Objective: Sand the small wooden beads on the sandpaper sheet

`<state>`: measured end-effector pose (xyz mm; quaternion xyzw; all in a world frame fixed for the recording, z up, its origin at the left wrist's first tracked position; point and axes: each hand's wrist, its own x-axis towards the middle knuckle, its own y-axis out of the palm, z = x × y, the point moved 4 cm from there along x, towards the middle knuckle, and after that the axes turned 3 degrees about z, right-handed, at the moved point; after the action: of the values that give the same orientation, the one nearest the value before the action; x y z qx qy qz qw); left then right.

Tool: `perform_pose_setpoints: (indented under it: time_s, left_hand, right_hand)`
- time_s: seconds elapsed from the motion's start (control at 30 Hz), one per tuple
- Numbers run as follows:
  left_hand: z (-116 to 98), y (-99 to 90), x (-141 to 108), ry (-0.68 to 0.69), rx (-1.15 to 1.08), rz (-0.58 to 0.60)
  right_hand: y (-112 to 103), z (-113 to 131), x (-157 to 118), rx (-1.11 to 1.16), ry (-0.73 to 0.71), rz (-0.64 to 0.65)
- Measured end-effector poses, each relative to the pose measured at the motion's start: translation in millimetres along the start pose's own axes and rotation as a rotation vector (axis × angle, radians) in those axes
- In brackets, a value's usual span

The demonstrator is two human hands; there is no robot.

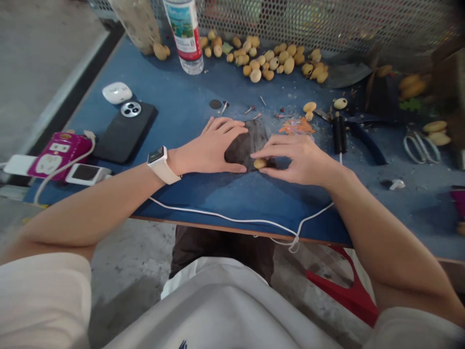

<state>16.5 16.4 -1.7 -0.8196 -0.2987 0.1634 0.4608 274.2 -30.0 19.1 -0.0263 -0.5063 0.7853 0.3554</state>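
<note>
Through the head camera I see the two hands apart, both working on one spot of the blue work table (232, 194). The left hand (209, 148), with a white-strapped smartwatch (157, 162) on its wrist, lies flat and spread, pinning the left side of a dark abrasive sheet (247, 143). The right hand (296, 157) is curled, its fingertips (267, 151) closed around a small tan seed (259, 164), which sits on the near edge of the sheet. Beyond the hands, a loose scatter of similar seeds (261, 60) lies next to a plastic water bottle (185, 34). To the left are a black phone (125, 131), a white earbud case (116, 93) and a pink power strip (60, 155). To the right are black-handled pliers (348, 135) and steel scissors (421, 148). A white cable (232, 219) droops along the table's near edge.
</note>
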Motion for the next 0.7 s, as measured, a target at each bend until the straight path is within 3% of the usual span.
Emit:
perform_pose_setpoints:
  time_s: [0.2, 0.43, 0.7]
  left_hand:
    - [1, 0.5, 1, 0.000, -0.008, 0.000]
    - [0, 1.3, 2, 0.011, 0.002, -0.001]
    - [0, 1.2, 2, 0.011, -0.009, -0.003]
  right_hand:
    - [-2, -4, 0, 0.009, -0.035, 0.041]
    - [-24, -9, -2, 0.022, 0.067, 0.153]
    - [-8, -5, 0, 0.063, 0.121, 0.116]
